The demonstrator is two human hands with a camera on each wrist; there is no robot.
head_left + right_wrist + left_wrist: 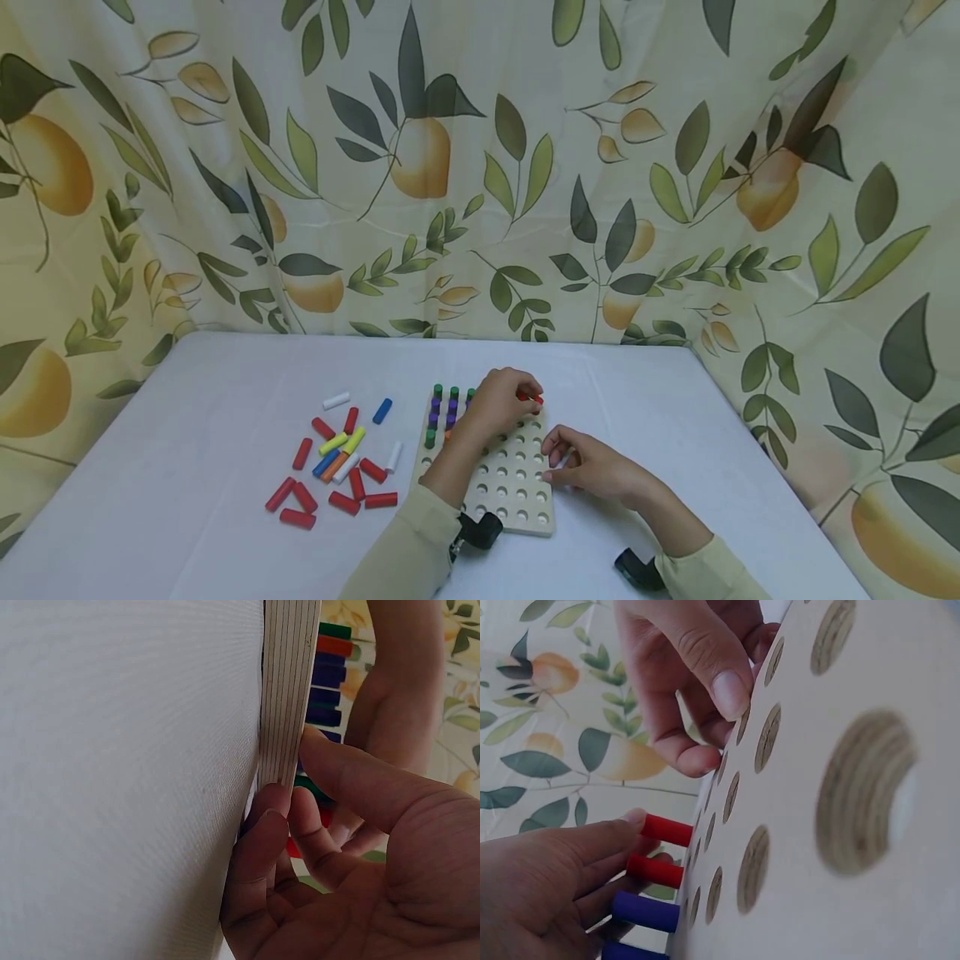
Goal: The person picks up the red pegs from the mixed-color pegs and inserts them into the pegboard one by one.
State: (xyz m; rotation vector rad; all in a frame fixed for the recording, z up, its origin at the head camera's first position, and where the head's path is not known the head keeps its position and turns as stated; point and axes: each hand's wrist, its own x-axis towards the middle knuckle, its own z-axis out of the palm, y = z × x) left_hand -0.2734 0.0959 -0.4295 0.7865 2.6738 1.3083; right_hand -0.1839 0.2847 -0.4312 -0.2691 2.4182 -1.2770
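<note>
A pale wooden pegboard [517, 496] with rows of round holes lies on the table, with green and purple pegs [434, 408] standing at its far left. My left hand [498, 404] reaches over the board to its far right corner. In the left wrist view, that hand's fingertips pinch the upper end of a red peg [666, 830] standing in the board, beside a second red peg [654, 870] and purple pegs [645, 911]. My right hand [596, 467] grips the board's right edge. The right wrist view shows its thumb on top and fingers against the layered side [289, 690].
Left of the board, loose pegs lie scattered: several red ones [297, 518], yellow ones [333, 443], white ones [336, 401], a blue one [382, 410] and an orange one [334, 467]. A patterned curtain [480, 167] hangs behind the white table [225, 400].
</note>
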